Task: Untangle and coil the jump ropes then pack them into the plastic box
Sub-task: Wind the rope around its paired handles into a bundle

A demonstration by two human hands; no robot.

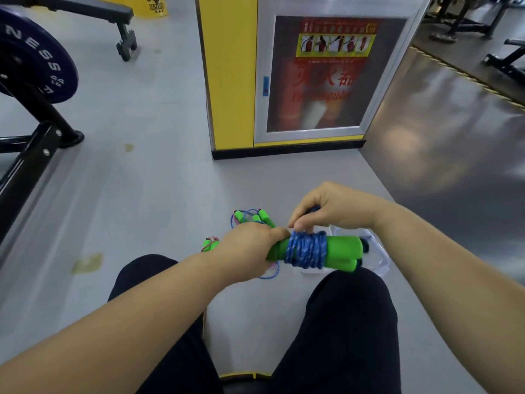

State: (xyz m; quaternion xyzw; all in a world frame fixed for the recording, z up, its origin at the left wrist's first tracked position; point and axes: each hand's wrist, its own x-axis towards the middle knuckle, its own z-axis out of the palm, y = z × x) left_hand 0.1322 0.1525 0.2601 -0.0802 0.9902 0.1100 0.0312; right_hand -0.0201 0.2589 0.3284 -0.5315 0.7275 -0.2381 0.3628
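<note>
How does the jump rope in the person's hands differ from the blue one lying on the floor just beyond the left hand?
The held rope has its blue cord wound tightly round its green handles; the floor rope has its cord in loose loops. The held rope is gripped by the left hand, with the right hand at its coil; the floor rope lies untouched on the grey floor. Both have green handles and blue cord.

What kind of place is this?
Most likely a gym: a weight plate on a black rack at the left, a padded bench behind it, and exercise machines on the dark floor at top right. The left hand and right hand hold a jump rope.
</note>
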